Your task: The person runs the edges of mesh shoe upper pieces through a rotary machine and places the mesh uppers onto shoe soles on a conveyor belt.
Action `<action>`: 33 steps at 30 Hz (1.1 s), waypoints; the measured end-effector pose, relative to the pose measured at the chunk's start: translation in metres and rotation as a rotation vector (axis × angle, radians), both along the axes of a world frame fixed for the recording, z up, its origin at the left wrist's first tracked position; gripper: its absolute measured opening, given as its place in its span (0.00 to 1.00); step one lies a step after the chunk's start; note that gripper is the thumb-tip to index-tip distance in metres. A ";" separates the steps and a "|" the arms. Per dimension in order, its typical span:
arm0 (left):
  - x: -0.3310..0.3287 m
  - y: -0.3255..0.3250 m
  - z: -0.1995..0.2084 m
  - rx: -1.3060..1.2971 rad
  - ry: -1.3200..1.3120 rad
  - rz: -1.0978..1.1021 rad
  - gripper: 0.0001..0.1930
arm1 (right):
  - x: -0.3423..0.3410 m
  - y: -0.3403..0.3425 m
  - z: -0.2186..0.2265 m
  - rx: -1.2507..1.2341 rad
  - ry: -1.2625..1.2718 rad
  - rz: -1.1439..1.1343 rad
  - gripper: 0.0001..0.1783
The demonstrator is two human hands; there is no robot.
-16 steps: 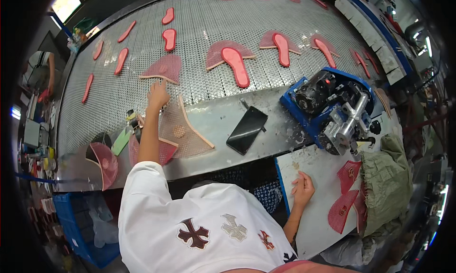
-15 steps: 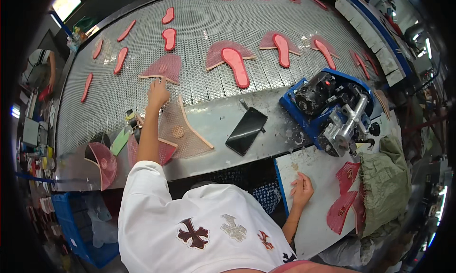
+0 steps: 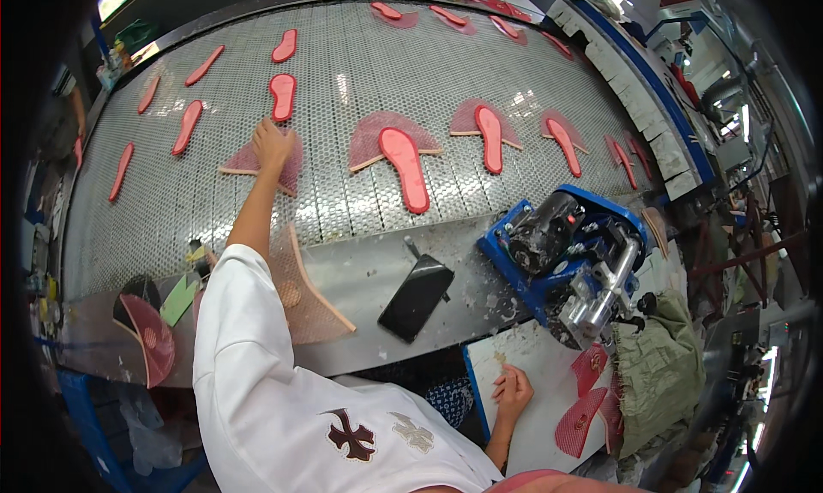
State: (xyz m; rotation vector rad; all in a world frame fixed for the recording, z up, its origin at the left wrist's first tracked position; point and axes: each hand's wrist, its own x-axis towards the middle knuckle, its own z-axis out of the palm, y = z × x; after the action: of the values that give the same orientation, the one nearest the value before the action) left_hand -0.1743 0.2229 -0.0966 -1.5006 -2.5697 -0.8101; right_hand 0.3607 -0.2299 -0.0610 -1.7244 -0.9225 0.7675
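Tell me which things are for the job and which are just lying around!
Seemingly for the job:
curved pink mesh piece under the left hand
flat red sole-shaped pieces
grey metal-mesh belt

Probably just lying around:
black rectangular phone
crumpled clear plastic bag

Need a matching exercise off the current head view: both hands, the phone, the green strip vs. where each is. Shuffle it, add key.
1. Left hand
2. Right hand
3. Black phone
4. Green strip

A. Beside the curved pink mesh piece at far left
B. Over the white side table
C. At a pink mesh piece on the perforated belt
D. Just left of the blue-framed machine

Pairs: 1-C, 2-B, 3-D, 4-A
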 end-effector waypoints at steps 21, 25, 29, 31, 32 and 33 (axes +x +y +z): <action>-0.032 0.073 0.047 -0.196 -0.180 0.074 0.28 | 0.003 0.016 0.004 0.025 0.058 0.028 0.18; -0.067 0.025 0.039 -0.041 -0.132 -0.060 0.36 | 0.001 0.021 0.006 0.007 0.035 0.039 0.17; -0.056 -0.066 0.060 0.088 -0.209 -0.208 0.45 | 0.008 0.019 0.001 0.040 0.023 0.068 0.16; -0.039 -0.116 0.077 0.157 -0.170 -0.176 0.46 | 0.014 0.018 -0.005 0.059 0.033 0.108 0.17; -0.029 -0.137 0.087 0.272 -0.143 -0.167 0.46 | 0.018 0.016 -0.011 0.092 0.038 0.127 0.17; -0.016 -0.154 0.097 0.241 -0.128 -0.160 0.46 | 0.020 0.015 -0.016 0.088 0.041 0.121 0.17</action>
State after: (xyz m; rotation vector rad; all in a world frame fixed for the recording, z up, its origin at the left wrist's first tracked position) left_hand -0.1899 0.0689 0.0002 -1.6403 -2.3503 -1.2232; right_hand 0.3812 -0.2150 -0.0772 -1.5821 -1.0243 0.8259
